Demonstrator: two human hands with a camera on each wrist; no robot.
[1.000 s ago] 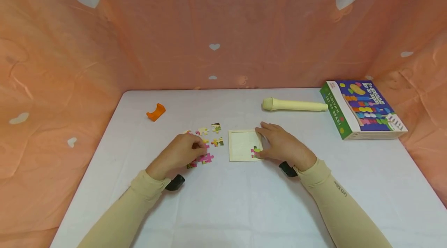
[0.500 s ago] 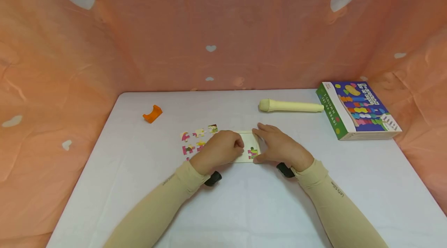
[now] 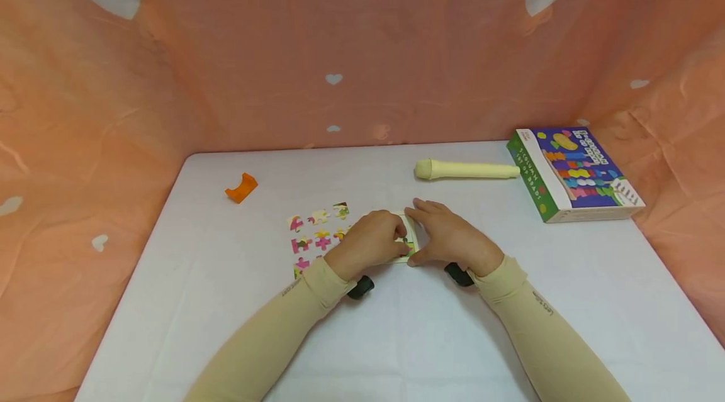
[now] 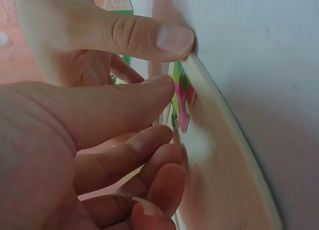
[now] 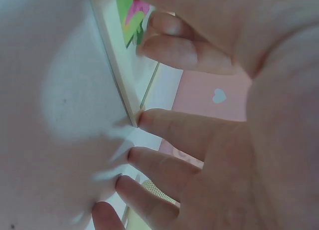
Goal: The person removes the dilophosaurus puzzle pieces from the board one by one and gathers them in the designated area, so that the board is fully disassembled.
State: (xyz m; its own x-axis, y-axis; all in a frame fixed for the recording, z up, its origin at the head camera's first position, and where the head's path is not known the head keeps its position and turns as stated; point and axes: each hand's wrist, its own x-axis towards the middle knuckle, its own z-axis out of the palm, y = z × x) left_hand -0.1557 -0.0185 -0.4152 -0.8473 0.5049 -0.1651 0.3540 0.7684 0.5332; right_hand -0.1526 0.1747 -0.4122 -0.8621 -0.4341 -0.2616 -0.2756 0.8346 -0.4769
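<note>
A shallow square wooden puzzle tray (image 4: 224, 175) lies on the table between my hands. My left hand (image 3: 368, 240) is over it, thumb and fingers pinching a pink and green jigsaw piece (image 4: 180, 105) low at the tray's right side. Another piece seems to lie beside it, largely covered by the fingers. With thumb and index finger at two corners, my right hand (image 3: 457, 237) holds the tray's right edge; its other fingers reach down to the table. To the left, several loose jigsaw pieces (image 3: 322, 243) lie in rows, some hidden by my left arm.
An orange curved block (image 3: 241, 188) lies at the back left. Behind the tray is a pale yellow microphone-shaped stick (image 3: 470, 170). At the right stands a box with pictured beads (image 3: 578, 175). An orange curtain (image 3: 362, 43) hangs behind the white-covered table (image 3: 396, 339).
My left hand has moved right from the loose pieces to the tray's right side, carrying a piece. My right hand stays at the tray's edge. The whole view has shifted slightly.
</note>
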